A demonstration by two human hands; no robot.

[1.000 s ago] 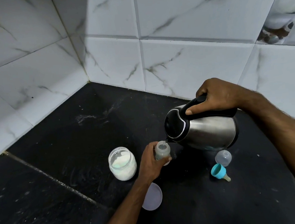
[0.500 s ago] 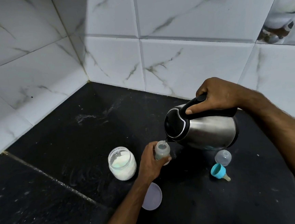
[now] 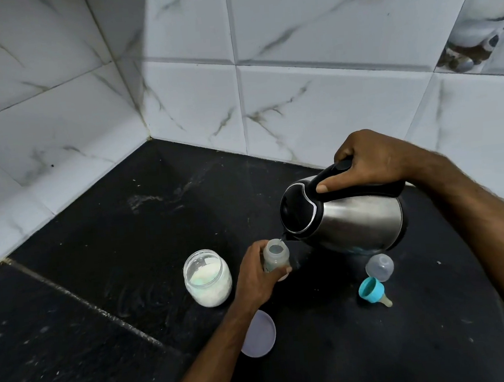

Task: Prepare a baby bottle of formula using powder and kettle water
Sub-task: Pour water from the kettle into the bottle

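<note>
My right hand (image 3: pixel 370 159) grips the black handle of a steel kettle (image 3: pixel 354 224), tipped far over to the left with its spout right at the mouth of a small translucent baby bottle (image 3: pixel 276 254). My left hand (image 3: pixel 258 278) is wrapped around that bottle and holds it upright on the black counter (image 3: pixel 96 235). An open glass jar of white powder (image 3: pixel 208 278) stands just left of my left hand. The teal bottle ring with its teat (image 3: pixel 372 291) lies on its side to the right, beside a clear dome cap (image 3: pixel 380 267).
A round pale lid (image 3: pixel 258 333) lies flat under my left forearm. White marble-look tiled walls (image 3: pixel 176 106) meet in a corner behind the counter. A grout seam crosses the counter at the left.
</note>
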